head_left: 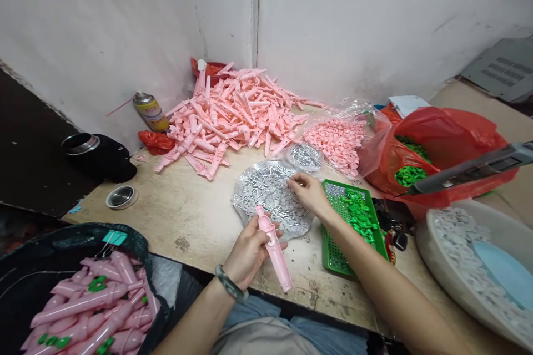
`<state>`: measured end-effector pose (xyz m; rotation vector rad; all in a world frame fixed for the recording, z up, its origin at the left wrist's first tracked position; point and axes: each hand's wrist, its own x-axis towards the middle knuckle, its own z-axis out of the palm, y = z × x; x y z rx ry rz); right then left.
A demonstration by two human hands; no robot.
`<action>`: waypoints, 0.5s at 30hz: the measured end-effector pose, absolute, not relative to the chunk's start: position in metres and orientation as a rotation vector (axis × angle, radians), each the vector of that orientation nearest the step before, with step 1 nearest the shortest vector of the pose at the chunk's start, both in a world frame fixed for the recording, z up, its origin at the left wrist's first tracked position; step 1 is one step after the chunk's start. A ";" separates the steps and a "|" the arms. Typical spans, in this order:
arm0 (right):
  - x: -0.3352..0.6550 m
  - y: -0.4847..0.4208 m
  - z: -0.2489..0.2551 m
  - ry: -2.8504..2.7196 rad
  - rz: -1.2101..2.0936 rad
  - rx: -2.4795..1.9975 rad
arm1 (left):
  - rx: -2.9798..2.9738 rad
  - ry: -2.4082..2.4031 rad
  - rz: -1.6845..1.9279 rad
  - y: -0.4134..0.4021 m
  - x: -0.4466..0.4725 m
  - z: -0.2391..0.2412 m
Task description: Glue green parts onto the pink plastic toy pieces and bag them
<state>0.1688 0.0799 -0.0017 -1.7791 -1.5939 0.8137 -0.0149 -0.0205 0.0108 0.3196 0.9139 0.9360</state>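
Note:
My left hand point(245, 258) is closed around a pink plastic half-shell point(278, 260), its hollow side facing up over the table's front edge. My right hand point(311, 193) reaches over a round silver foil tray point(300, 229) strewn with thin metal pins point(259, 195) and small grey pieces. Its thumb and fingertips are pinched together; anything between them is too small to make out. Just right of that hand, a green plastic basket point(332, 263) holds small green parts point(358, 216). Behind the tray lies a small clear bag of metal screws or similar bits point(305, 156).
Pink shells point(245, 108) are heaped against the wall, beside a bag of small pink pieces point(337, 138). An electric screwdriver point(470, 169) juts in before a red bag point(453, 127). A white basin point(433, 255) stands right, a spray can point(150, 112) left. Finished-looking pink pieces point(83, 305) fill a dark sack.

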 end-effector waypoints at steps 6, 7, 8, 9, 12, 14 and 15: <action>0.156 0.027 0.020 -1.309 1.663 -1.178 | 0.524 0.863 0.886 -0.024 -0.005 0.005; 0.153 0.020 0.020 -1.305 1.663 -1.153 | 0.541 0.841 0.884 -0.024 -0.004 0.004; 0.150 0.016 0.020 -1.316 1.628 -1.147 | 0.548 0.826 0.884 -0.024 -0.003 0.004; 0.149 0.013 0.020 -1.330 1.580 -1.147 | 0.547 0.821 0.886 -0.024 -0.002 0.003; 0.145 0.013 0.017 -1.393 1.420 -1.201 | 0.537 0.805 0.892 -0.021 -0.003 0.003; 0.143 0.015 0.014 -1.482 1.299 -1.272 | 0.539 0.780 0.888 -0.019 -0.006 0.004; 0.141 0.018 0.013 -1.548 1.239 -1.302 | 0.538 0.773 0.885 -0.018 -0.008 0.004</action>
